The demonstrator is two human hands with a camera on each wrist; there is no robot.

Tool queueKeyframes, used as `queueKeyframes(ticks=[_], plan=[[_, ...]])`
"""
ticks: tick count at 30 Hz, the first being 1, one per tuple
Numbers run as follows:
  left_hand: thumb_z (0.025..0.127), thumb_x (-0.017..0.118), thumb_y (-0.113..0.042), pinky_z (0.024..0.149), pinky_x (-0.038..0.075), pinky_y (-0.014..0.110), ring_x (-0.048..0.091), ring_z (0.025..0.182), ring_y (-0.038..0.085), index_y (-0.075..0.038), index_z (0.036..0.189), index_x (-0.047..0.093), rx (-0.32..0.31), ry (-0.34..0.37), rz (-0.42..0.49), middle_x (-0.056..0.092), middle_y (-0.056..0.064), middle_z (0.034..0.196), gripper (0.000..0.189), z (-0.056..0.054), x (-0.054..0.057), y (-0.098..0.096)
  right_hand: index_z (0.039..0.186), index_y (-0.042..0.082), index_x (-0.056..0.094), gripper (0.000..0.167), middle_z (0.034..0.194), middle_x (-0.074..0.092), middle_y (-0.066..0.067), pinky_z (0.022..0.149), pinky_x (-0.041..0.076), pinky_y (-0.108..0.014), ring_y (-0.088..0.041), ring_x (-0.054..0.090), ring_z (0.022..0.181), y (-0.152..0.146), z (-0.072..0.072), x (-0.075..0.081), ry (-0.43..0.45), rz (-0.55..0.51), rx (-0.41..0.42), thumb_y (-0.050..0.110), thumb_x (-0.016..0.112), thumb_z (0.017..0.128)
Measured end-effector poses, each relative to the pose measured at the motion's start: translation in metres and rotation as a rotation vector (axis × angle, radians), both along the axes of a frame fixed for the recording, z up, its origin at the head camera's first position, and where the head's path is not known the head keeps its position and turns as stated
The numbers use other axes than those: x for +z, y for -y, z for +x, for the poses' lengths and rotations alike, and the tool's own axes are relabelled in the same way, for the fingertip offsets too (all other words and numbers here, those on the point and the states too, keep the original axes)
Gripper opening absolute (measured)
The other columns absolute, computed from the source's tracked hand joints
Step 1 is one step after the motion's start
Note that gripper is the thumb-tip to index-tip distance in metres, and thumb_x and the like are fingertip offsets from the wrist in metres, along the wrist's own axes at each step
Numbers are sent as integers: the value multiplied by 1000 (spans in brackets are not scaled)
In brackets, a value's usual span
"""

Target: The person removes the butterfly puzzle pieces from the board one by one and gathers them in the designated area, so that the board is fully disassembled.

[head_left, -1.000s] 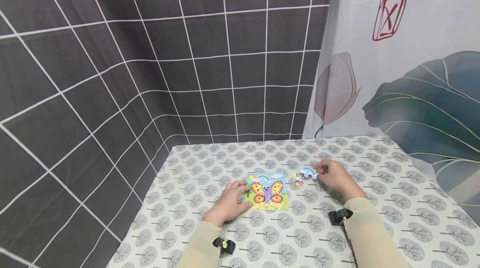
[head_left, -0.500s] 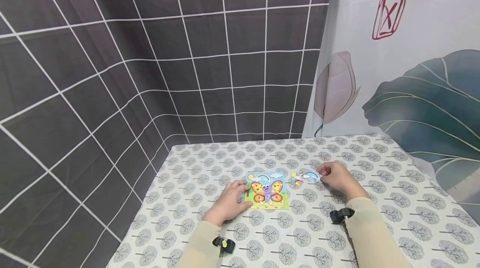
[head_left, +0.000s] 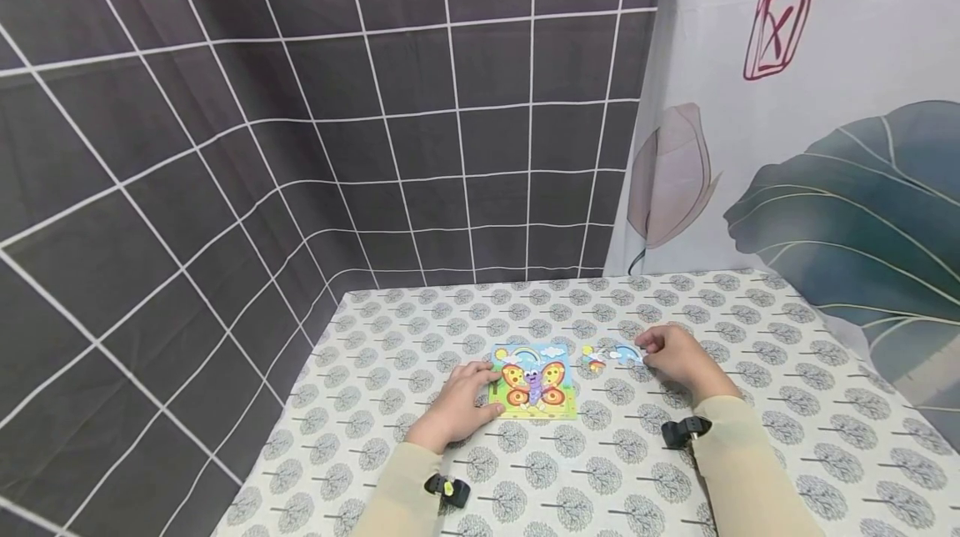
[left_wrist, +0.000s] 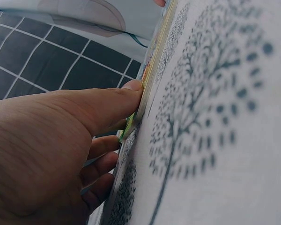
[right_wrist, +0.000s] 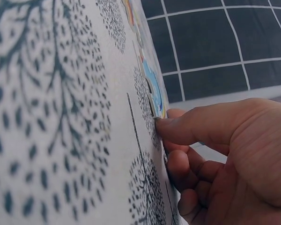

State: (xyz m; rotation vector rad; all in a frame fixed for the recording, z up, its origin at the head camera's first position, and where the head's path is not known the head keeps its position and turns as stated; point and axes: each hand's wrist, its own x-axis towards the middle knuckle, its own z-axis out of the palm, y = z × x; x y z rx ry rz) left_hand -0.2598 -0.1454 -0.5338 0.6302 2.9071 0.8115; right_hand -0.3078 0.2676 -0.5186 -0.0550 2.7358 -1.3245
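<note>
A butterfly jigsaw puzzle, with a purple body and orange-yellow wings, lies flat on the table. My left hand rests at its left side, fingers spread along the edge and thumb at the near left corner. Up close in the left wrist view, the thumb touches the edge of the puzzle while the other fingers curve loosely beside it. Off to the right, a light-blue rainbow puzzle piece lies on the cloth. My right hand pinches its right end, the thumb right at the piece's edge.
Left of the rainbow piece, between it and the butterfly puzzle, lies another small piece in yellow, white and red. A tree-patterned cloth covers the table. A dark grid curtain hangs behind, and a pale flowered curtain at the right.
The right hand has shifted slightly right, and the rainbow piece has gone from tilted to lying flat beside the other small piece. The left hand stays in place.
</note>
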Motion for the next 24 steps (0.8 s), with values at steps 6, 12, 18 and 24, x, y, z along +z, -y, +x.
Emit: queueKeyframes(ticks=[6,12,18,24], plan=[[94,77,-38,121,35,53,41,144,27,-19,147,61,5,5,4,47,1,159,58,0,0,0,119,-3,69,33,98,59,-11,78,51,-35,-25,57,91,0,1,0,21,-6,-3,-6,69,87],[94,78,-37,120,36,54,41,144,27,-19,146,61,4,2,7,47,1,159,58,0,0,0,120,-5,68,34,98,59,-12,77,53,-34,-26,57,90,0,2,1,31,-17,-1,-6,69,86],[94,78,-37,120,36,54,42,143,28,-17,145,61,2,-4,10,48,2,158,58,1,1,-1,117,-4,69,31,98,60,-11,77,53,-35,-26,57,90,-1,0,-1,18,-2,-1,-6,70,86],[94,78,-37,121,35,54,41,144,27,-18,146,61,8,1,6,48,2,159,58,2,2,-1,120,-5,68,34,101,59,-13,78,54,-35,-27,57,92,-1,3,1,39,-46,-9,-8,69,86]])
